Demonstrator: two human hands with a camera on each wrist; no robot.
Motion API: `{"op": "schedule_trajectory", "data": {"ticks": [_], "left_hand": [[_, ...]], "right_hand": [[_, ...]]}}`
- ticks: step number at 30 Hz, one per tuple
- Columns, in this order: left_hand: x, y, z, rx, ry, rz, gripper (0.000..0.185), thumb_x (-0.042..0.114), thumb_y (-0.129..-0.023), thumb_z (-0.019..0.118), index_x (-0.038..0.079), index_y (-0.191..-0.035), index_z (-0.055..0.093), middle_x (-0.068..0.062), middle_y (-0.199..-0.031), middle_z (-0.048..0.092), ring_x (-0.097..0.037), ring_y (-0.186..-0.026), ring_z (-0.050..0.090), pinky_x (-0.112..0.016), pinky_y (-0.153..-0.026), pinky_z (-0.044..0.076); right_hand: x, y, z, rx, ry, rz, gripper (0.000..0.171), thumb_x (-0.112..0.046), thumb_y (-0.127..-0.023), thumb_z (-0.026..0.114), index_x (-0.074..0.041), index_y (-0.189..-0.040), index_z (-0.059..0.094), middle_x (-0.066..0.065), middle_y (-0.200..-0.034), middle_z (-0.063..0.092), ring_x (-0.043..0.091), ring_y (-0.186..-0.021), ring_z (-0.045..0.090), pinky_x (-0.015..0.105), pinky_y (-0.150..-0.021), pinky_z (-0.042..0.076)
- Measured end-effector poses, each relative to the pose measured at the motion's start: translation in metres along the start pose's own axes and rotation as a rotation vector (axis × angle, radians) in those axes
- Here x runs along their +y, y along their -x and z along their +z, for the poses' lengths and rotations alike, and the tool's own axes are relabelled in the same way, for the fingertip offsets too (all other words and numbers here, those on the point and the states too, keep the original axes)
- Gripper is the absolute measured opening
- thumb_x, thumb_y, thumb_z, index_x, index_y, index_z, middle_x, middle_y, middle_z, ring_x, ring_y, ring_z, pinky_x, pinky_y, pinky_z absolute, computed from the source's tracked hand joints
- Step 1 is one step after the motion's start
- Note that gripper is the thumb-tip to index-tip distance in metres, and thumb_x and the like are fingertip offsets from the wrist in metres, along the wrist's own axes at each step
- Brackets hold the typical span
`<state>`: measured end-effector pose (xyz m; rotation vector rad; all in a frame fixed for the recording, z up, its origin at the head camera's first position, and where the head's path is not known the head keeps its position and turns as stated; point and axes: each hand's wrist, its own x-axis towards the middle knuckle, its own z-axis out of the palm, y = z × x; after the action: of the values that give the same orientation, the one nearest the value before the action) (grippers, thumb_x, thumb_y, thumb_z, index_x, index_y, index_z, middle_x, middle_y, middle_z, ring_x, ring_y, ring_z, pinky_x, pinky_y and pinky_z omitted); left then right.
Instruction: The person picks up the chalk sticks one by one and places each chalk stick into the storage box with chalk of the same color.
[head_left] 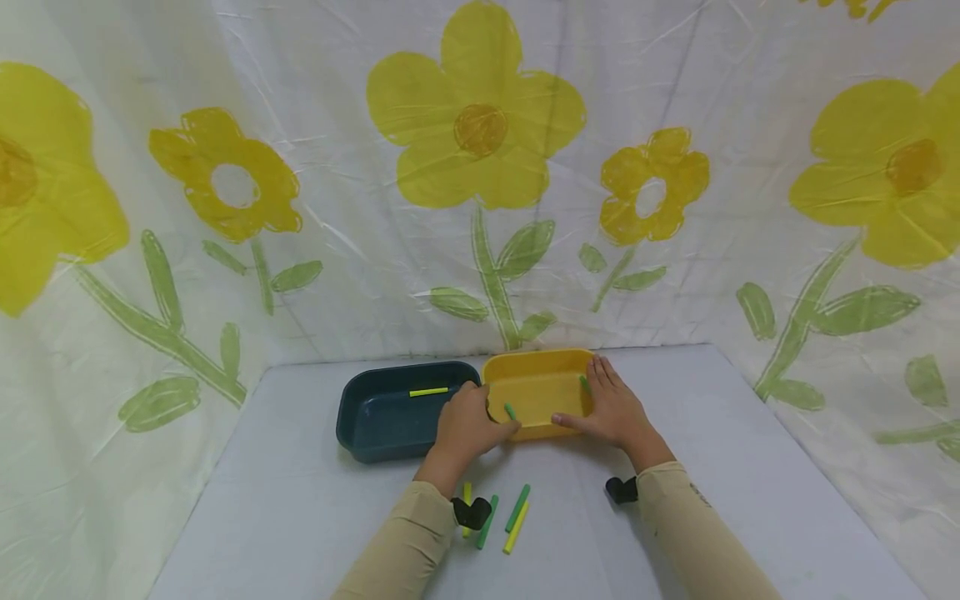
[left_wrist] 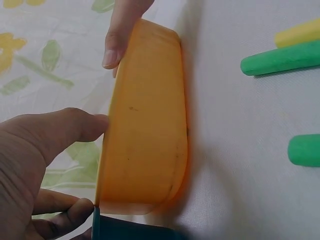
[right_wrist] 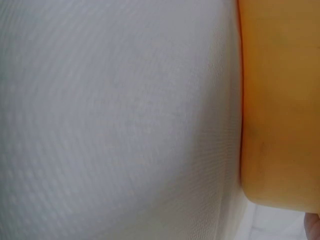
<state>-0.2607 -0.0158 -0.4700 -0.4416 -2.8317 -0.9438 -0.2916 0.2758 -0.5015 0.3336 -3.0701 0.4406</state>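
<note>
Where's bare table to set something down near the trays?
Free: table right of the yellow tray and right hand; left of the dark tray; near-right corner. Crowded: between the forearms, where the foam sticks lie, and the trays, side by side under the left hand.

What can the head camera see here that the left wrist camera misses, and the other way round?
Only the head view shows the dark blue tray's inside with a yellow stick in it, the yellow tray's inside, and the flowered backdrop whole. Only the left wrist view shows the yellow tray's outer wall close up. Both show the yellow tray, the left hand and right hand at its sides, and loose green and yellow sticks on the table.
</note>
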Motion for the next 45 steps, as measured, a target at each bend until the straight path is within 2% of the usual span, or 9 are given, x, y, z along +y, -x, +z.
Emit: {"op": "schedule_trajectory", "data": {"ticks": [7, 13, 18, 22, 25, 31, 35, 45], "left_hand": [[0.002, 0.002, 0.0, 0.006, -0.034, -0.001, 0.077, 0.047, -0.083, 0.087, -0.006, -0.136, 0.068, -0.013, -0.103, 0.065, -0.022, -0.083, 0.058, -0.041, -0.074, 0.054], [0.003, 0.006, 0.0, 0.017, -0.052, 0.02, 0.077, 0.048, -0.085, 0.086, -0.004, -0.14, 0.066, -0.015, -0.109, 0.068, -0.025, -0.091, 0.06, -0.045, -0.082, 0.054], [0.003, 0.012, -0.003, 0.011, -0.026, 0.031, 0.075, 0.048, -0.087, 0.084, 0.001, -0.142, 0.066, -0.011, -0.109, 0.069, -0.022, -0.091, 0.057, -0.042, -0.084, 0.053], [0.002, 0.018, -0.007, -0.003, 0.042, 0.028, 0.07, 0.045, -0.088, 0.085, 0.005, -0.141, 0.067, -0.009, -0.112, 0.069, -0.021, -0.096, 0.058, -0.042, -0.088, 0.054], [0.001, 0.024, -0.011, -0.027, 0.113, 0.041, 0.065, 0.041, -0.089, 0.085, 0.006, -0.141, 0.066, -0.008, -0.114, 0.069, -0.023, -0.102, 0.061, -0.041, -0.092, 0.056], [-0.001, 0.035, -0.02, -0.13, 0.221, 0.068, 0.059, 0.037, -0.093, 0.082, 0.013, -0.143, 0.065, -0.008, -0.114, 0.068, -0.026, -0.102, 0.062, -0.033, -0.087, 0.054], [-0.003, 0.041, -0.023, -0.18, 0.241, 0.076, 0.058, 0.038, -0.093, 0.082, 0.014, -0.143, 0.065, -0.007, -0.116, 0.068, -0.027, -0.105, 0.063, -0.033, -0.089, 0.055], [-0.005, 0.054, -0.024, -0.226, 0.271, 0.072, 0.058, 0.042, -0.093, 0.082, 0.014, -0.141, 0.067, -0.004, -0.12, 0.069, -0.021, -0.112, 0.064, -0.037, -0.096, 0.058]], "right_hand": [[0.0, -0.001, 0.001, 0.003, 0.002, 0.0, 0.133, -0.087, -0.085, 0.059, 0.007, -0.166, 0.011, 0.024, -0.177, 0.006, 0.04, -0.166, 0.006, 0.056, -0.133, 0.02], [-0.001, -0.001, 0.0, -0.002, 0.011, 0.0, 0.133, -0.087, -0.085, 0.058, 0.008, -0.166, 0.011, 0.024, -0.177, 0.005, 0.041, -0.166, 0.006, 0.056, -0.133, 0.019], [-0.001, 0.0, -0.002, -0.004, 0.009, -0.003, 0.133, -0.087, -0.086, 0.058, 0.008, -0.166, 0.011, 0.024, -0.177, 0.004, 0.041, -0.166, 0.005, 0.056, -0.133, 0.018], [-0.001, 0.0, -0.002, -0.004, 0.011, -0.006, 0.133, -0.087, -0.086, 0.058, 0.008, -0.166, 0.011, 0.024, -0.177, 0.004, 0.041, -0.166, 0.005, 0.056, -0.133, 0.019], [-0.001, 0.001, -0.003, -0.001, 0.012, -0.007, 0.132, -0.086, -0.086, 0.058, 0.008, -0.166, 0.012, 0.024, -0.177, 0.005, 0.041, -0.166, 0.006, 0.056, -0.133, 0.019], [-0.001, 0.0, -0.002, -0.004, 0.011, 0.0, 0.133, -0.087, -0.086, 0.057, 0.008, -0.166, 0.012, 0.024, -0.177, 0.004, 0.041, -0.166, 0.005, 0.056, -0.133, 0.019], [-0.001, 0.0, -0.001, -0.009, 0.019, 0.004, 0.133, -0.088, -0.086, 0.057, 0.008, -0.166, 0.011, 0.024, -0.177, 0.004, 0.041, -0.166, 0.005, 0.056, -0.133, 0.019], [0.001, -0.002, 0.0, -0.015, 0.013, 0.002, 0.134, -0.088, -0.086, 0.057, 0.008, -0.166, 0.01, 0.024, -0.177, 0.003, 0.041, -0.166, 0.004, 0.057, -0.133, 0.018]]}}
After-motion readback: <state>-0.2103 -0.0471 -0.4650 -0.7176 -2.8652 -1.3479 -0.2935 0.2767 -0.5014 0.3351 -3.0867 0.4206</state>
